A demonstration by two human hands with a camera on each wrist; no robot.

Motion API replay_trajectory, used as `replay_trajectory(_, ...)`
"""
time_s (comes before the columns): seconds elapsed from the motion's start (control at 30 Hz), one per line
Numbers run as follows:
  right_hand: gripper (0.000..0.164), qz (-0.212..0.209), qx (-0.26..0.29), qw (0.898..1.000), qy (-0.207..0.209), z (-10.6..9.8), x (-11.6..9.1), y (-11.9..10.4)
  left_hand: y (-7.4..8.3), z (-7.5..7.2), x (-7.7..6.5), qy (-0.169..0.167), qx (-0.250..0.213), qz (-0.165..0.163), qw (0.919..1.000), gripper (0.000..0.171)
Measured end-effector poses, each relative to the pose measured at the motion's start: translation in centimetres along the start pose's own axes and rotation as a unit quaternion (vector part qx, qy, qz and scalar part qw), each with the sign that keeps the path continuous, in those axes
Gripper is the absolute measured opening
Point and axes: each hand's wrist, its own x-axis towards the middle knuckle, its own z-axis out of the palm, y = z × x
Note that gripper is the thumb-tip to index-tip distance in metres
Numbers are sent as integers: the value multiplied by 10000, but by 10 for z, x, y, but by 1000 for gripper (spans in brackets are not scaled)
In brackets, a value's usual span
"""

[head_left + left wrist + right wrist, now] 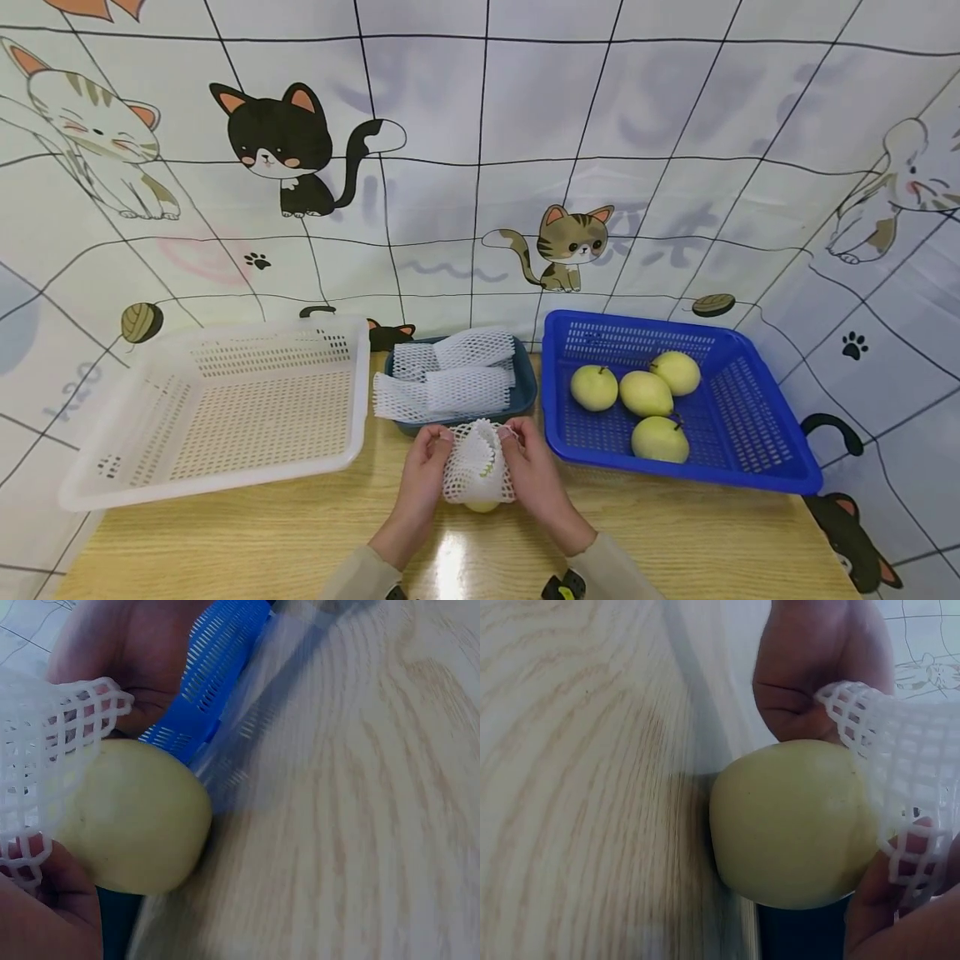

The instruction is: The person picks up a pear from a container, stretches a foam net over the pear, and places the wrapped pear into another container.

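Observation:
A yellow-green pear (142, 817) stands on the wooden table, its upper part inside a white foam net sleeve (474, 467). In the head view only a sliver of the pear (482, 506) shows beneath the net. My left hand (422, 477) pinches the sleeve's edge on the left, thumb and fingers closed on the mesh. On the opposite side my right hand (536, 479) pinches the edge the same way. Both wrist views show the pear's lower half bare, with the net (911, 765) over its top end.
Behind the hands, a dark teal tray (527, 387) holds several foam net sleeves (468, 392). To the right stands a blue basket (750, 417) with several pears (647, 393). A white basket (262, 417) is on the left. A cat-patterned sheet (442, 200) hangs behind.

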Motion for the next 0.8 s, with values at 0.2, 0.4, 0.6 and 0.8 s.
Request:
replay_trajectory(0.2,14,105,-22,9999,-56,-1,1,3,-9,0,3,85,309,-135,9994,20)
replay_trajectory(0.4,13,231,-75,9996,-113,-3,2,8,-13,1,1,18,428,-194,9989,22)
replay_trajectory(0.6,14,306,92,9994,-163,-2,2,11,-16,1,1,30,510,-132,9986,23)
replay_trajectory(0.8,12,514,51,9985,-195,-2,2,16,-21,1,2,62,578,-65,9983,21)
